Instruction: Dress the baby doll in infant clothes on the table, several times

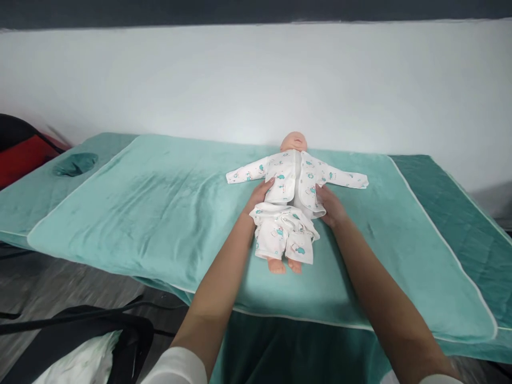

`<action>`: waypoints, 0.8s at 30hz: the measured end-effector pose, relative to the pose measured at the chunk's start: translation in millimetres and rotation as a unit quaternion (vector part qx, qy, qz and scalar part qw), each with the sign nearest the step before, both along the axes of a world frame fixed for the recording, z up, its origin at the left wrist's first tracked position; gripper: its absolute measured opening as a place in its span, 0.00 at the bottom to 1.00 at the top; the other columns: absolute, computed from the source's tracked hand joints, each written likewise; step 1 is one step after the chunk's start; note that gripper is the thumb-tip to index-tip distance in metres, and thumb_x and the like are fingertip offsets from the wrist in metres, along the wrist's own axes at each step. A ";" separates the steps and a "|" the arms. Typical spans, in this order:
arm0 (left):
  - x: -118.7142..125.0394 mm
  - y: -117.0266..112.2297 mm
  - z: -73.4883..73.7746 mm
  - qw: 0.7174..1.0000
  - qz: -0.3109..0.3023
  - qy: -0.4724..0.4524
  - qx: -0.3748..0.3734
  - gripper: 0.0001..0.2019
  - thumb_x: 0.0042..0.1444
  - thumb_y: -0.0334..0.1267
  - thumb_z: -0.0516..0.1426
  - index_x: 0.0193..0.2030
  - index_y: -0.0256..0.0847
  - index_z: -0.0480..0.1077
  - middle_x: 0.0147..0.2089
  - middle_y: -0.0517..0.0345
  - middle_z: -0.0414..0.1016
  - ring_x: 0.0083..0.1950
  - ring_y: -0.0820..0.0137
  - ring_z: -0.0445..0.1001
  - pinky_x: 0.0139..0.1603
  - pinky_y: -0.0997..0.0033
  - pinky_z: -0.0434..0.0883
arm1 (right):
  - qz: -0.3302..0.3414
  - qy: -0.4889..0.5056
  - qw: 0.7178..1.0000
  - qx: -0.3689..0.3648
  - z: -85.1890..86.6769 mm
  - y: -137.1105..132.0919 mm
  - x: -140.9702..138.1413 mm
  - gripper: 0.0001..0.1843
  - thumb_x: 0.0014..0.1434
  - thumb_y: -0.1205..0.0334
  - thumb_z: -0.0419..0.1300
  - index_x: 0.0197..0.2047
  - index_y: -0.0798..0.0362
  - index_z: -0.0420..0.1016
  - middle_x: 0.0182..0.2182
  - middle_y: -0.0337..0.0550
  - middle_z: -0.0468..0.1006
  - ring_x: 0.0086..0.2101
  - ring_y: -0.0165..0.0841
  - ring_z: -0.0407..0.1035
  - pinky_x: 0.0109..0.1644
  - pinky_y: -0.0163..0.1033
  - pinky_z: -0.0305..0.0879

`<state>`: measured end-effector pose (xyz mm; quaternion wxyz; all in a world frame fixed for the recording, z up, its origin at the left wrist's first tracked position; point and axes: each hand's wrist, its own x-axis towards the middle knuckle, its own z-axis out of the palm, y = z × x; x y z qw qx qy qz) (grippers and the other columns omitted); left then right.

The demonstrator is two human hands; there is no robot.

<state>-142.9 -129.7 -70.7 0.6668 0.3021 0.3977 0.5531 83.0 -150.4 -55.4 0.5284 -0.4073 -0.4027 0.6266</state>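
A baby doll point(294, 143) lies on its back on a teal towel point(160, 213), head toward the wall. It wears a white printed jacket point(296, 178) with sleeves spread out and matching trousers point(285, 234). My left hand point(260, 194) rests against the doll's side at the jacket's lower edge, fingers stretched along the cloth. My right hand point(330, 205) touches the other side at the jacket hem, with its fingers partly tucked under the fabric.
The towel covers a padded table point(460, 213) with a face hole point(75, 164) at the left end. A white wall stands behind. A red and black object point(20, 152) sits far left. A black bag with white contents point(92, 346) lies on the floor.
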 end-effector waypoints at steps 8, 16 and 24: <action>9.3 29.6 -3.3 0.999 0.027 -0.039 -0.009 0.23 0.50 0.50 0.69 0.49 0.38 0.78 0.51 0.48 0.84 0.55 0.57 0.81 0.63 0.58 0.74 | -0.038 -0.002 0.999 0.010 4.0 30.5 -9.8 0.22 0.53 0.46 0.69 0.48 0.43 0.72 0.51 0.40 0.83 0.51 0.42 0.78 0.46 0.48 0.80; 4.5 15.7 2.0 0.999 0.019 0.019 0.033 0.25 0.52 0.51 0.68 0.52 0.37 0.77 0.52 0.48 0.83 0.55 0.56 0.81 0.60 0.58 0.76 | -0.035 0.011 0.999 -0.016 -2.6 35.3 0.5 0.18 0.54 0.50 0.70 0.45 0.46 0.74 0.49 0.43 0.83 0.48 0.42 0.79 0.50 0.50 0.80; -20.3 36.8 7.0 0.979 0.165 -0.109 -0.058 0.17 0.66 0.48 0.56 0.54 0.38 0.68 0.56 0.40 0.77 0.59 0.60 0.79 0.60 0.60 0.78 | -0.133 0.089 0.986 -0.039 -18.7 71.3 60.3 0.11 0.58 0.53 0.61 0.41 0.47 0.68 0.48 0.50 0.75 0.52 0.37 0.75 0.59 0.45 0.77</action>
